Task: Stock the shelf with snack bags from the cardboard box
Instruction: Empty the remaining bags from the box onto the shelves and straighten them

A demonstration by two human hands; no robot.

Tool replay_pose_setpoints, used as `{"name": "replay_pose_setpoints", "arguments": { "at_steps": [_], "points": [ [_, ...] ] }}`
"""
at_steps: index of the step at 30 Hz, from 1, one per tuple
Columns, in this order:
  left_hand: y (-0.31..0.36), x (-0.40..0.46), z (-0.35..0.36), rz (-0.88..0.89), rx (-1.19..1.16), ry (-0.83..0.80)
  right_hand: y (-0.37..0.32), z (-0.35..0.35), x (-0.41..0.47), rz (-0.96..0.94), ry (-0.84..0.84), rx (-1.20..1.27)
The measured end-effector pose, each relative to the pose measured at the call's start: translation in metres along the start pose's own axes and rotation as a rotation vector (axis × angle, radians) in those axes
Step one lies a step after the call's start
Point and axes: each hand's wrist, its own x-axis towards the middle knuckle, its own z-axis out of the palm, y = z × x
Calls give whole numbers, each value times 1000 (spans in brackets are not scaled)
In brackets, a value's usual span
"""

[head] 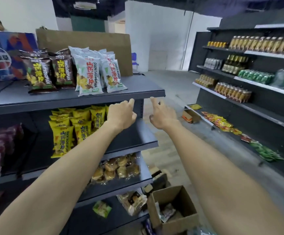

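Several white snack bags [90, 77] stand on the grey top shelf [144, 93], with brown snack bags [41, 73] to their left. Both my arms reach forward just below the shelf's front edge. My left hand [121, 114] holds nothing, fingers loosely apart, index near the edge. My right hand [161, 114] is empty too, its index finger pointing up at the shelf's right corner. The open cardboard box [187, 217] sits on the floor at the lower right with a few bags inside.
Yellow snack bags [70, 129] fill the second shelf, pastry packs [117, 168] the third. A blue Pepsi carton [3, 55] and a cardboard sheet [87, 39] stand behind the top shelf. Across the aisle, a dark rack [256, 78] holds bottles and cans. A small orange box [190, 116] lies on the floor.
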Motion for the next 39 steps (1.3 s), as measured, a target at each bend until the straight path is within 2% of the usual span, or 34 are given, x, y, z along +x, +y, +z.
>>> {"name": "replay_pose_setpoints", "arguments": {
  "at_steps": [10, 15, 19, 24, 32, 39],
  "points": [
    [73, 22, 6, 61, 60, -91, 97, -12, -24, 48, 51, 40],
    [141, 29, 33, 77, 34, -163, 181, 9, -42, 113, -47, 68],
    [193, 13, 71, 61, -14, -217, 240, 52, -66, 168, -187, 57],
    [234, -28, 132, 69, -70, -410, 280, 121, -97, 207, -376, 68],
    [237, -69, 239, 16, -146, -611, 287, 220, -96, 168, -547, 129],
    [232, -72, 342, 50, -184, -702, 318, 322, -81, 312, -702, 157]
  ]
}}
